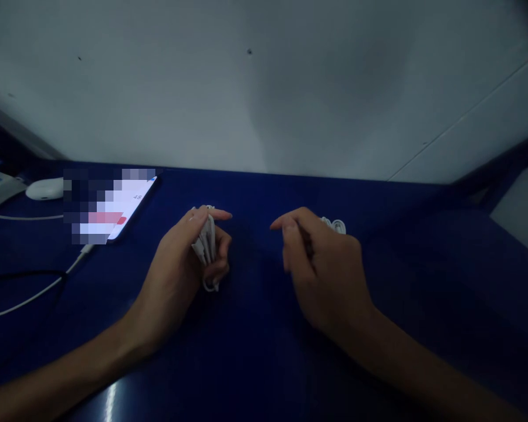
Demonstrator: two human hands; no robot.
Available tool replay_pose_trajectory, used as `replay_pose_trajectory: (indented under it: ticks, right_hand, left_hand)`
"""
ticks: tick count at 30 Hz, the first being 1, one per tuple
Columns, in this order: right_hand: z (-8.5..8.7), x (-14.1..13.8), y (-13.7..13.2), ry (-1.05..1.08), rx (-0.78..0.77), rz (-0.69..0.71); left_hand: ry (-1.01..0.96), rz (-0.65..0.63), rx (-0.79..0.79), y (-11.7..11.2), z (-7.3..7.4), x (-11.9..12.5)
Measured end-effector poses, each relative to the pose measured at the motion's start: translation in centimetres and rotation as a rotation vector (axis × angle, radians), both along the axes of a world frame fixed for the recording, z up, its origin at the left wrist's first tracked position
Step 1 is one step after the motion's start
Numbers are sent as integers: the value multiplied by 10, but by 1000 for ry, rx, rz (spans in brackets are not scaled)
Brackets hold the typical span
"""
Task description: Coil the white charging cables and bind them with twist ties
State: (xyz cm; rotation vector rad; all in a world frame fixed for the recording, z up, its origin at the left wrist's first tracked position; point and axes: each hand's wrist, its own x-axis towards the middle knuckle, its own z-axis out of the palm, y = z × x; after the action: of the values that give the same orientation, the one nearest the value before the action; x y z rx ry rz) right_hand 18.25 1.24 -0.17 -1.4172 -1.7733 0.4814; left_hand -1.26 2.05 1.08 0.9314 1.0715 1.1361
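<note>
My left hand (189,258) is closed around a folded bundle of white cable (206,246), with a loop sticking out below the fingers and the index finger stretched toward the right. My right hand (321,264) hovers a short way to the right, fingers curled and index finger pointing left. A small coil of white cable (334,224) shows just behind its knuckles; whether the hand grips it I cannot tell. Both hands rest over a dark blue table (255,351).
A lit phone (123,211) lies at the left with a white charging cable (35,293) running from it toward the left edge. A white oval object (46,189) sits behind it. A pale wall (264,88) rises right behind the table.
</note>
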Motion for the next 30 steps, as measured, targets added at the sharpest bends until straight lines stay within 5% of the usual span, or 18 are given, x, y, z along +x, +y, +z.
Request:
replay_pose_trajectory:
  ticks: [9, 23, 30]
  right_hand:
    - [9, 2, -5, 492, -134, 76]
    - [7, -4, -9, 638, -366, 239]
    - [3, -10, -14, 577, -319, 185]
  left_hand:
    - [-174, -176, -28, -3, -1, -5]
    - [-273, -311, -109, -7, -5, 0]
    - [-219, -280, -57, -6, -10, 4]
